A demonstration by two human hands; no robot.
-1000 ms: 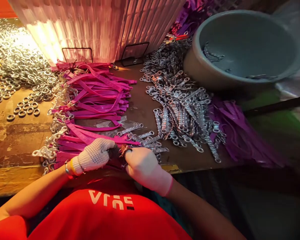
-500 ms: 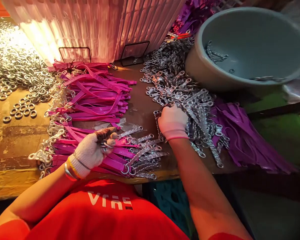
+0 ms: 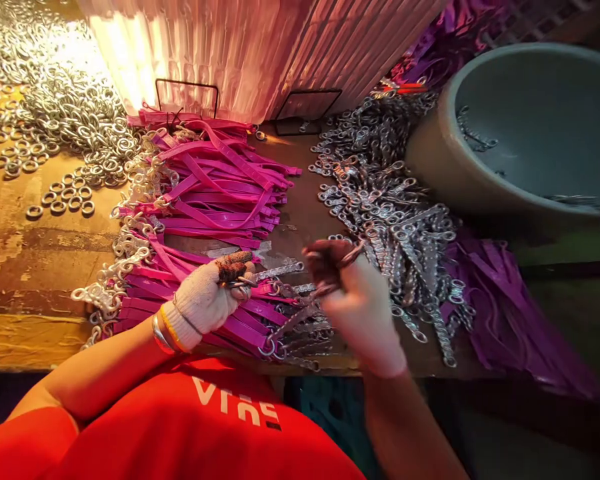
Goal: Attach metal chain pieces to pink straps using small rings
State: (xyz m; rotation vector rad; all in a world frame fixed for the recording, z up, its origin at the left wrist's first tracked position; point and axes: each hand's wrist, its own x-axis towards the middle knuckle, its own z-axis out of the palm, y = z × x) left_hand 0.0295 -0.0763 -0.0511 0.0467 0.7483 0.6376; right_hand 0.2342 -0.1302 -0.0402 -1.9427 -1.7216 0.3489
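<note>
My left hand point(image 3: 211, 298), in a white knit glove with dark-stained fingertips, is closed around a few metal rings point(image 3: 241, 289). Beneath it spread magenta straps point(image 3: 180, 320) with metal links at both ends. My right hand point(image 3: 363, 310), gloved too and smeared by motion, is in the air just right of the left one. A twisted metal link point(image 3: 351, 256) shows at its pinched fingers, partly hidden. Behind that hand lies a pile of twisted metal links point(image 3: 400, 240) with looped ends.
Loose metal rings point(image 3: 75, 127) are heaped at the left, beside a ribbed translucent panel point(image 3: 220, 53). More magenta straps point(image 3: 225, 180) lie in the middle. A grey bucket point(image 3: 430, 153) leans at the right, above purple straps point(image 3: 510, 307) over the table edge.
My right hand has come out of the link pile toward my left hand, with a link at its fingers. My left hand still keeps its rings. The view has shifted left.
</note>
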